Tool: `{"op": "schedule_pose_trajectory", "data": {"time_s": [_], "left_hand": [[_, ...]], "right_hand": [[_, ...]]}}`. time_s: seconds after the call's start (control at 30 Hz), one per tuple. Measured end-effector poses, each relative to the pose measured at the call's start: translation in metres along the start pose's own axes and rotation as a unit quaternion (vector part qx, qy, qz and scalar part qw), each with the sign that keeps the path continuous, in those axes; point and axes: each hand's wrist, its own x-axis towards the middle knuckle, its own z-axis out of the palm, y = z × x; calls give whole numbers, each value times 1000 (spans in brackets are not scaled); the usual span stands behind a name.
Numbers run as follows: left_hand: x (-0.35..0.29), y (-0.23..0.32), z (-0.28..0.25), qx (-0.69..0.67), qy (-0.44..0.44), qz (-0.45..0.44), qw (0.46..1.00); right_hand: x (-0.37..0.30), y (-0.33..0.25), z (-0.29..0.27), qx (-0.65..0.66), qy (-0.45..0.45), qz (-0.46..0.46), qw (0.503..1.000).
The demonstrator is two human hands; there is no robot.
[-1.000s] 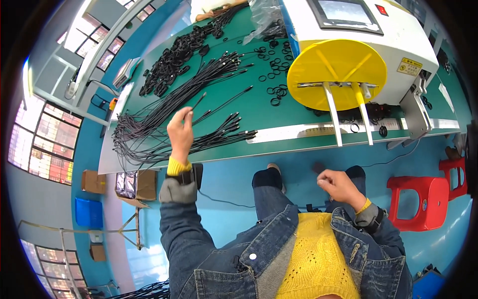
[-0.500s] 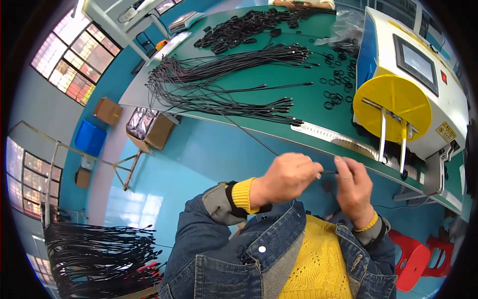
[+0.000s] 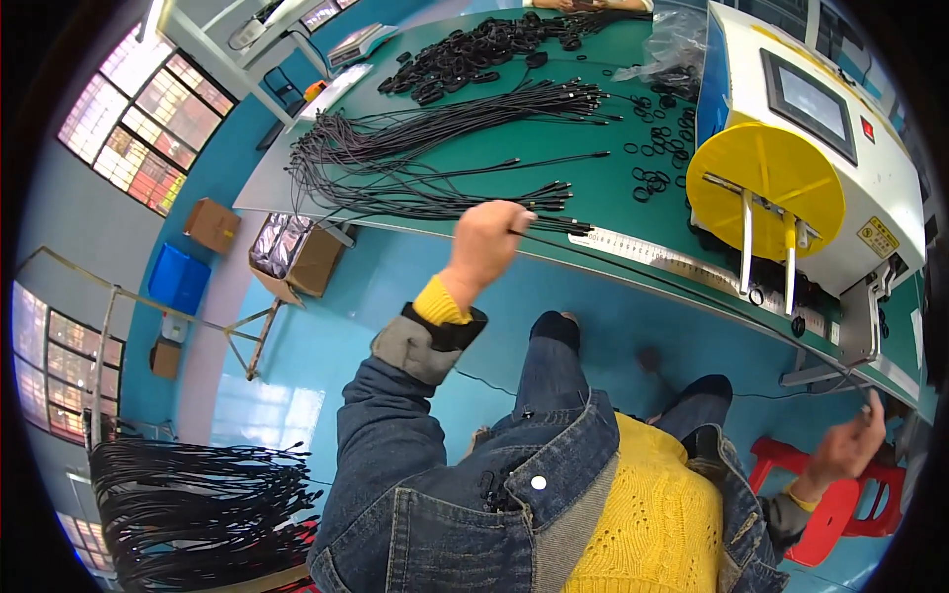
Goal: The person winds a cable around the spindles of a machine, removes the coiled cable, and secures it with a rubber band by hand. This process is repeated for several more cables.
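A thin black cable (image 3: 682,287) stretches between my two hands along the front edge of the green table. My left hand (image 3: 484,247) is closed in a pinch on it, in front of the bundle of black cables (image 3: 395,198). Far out to the right, my right hand (image 3: 848,445) grips the cable's other end with fingers together, above a red stool. Beyond the cable lies a white ruler (image 3: 633,247) on the table. A white machine (image 3: 870,188) with a yellow disc (image 3: 766,188) and two prongs stands at the table's right end.
Black rings (image 3: 657,183) lie scattered near the machine, and a heap of black coils (image 3: 465,59) is farther back. Another person's hands (image 3: 573,5) show at the far edge. Black cables hang from a rack (image 3: 198,504) at lower left. Red stools (image 3: 825,514) stand at right.
My hands have moved wide apart, the left one up and left, the right one far right and down. The cable is now drawn out straight between them. The view has shifted slightly.
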Motion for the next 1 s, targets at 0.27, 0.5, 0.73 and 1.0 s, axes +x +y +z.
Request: {"op": "schedule_pose_trajectory", "data": {"time_s": [0.27,0.5,0.73,1.0], "left_hand": [[-29,32,-18,110,-441,-122,882],[-12,115,36,-301,-431,-5,851],[34,227,110,-512,-431,-173,723],[110,311,138,-407,-300,-95,857]], "right_hand": [[-31,20,6,-57,-66,54,995],[-27,-2,25,88,-124,-13,988],[14,18,71,115,-78,-119,983],[79,79,75,133,21,-79,988]]}}
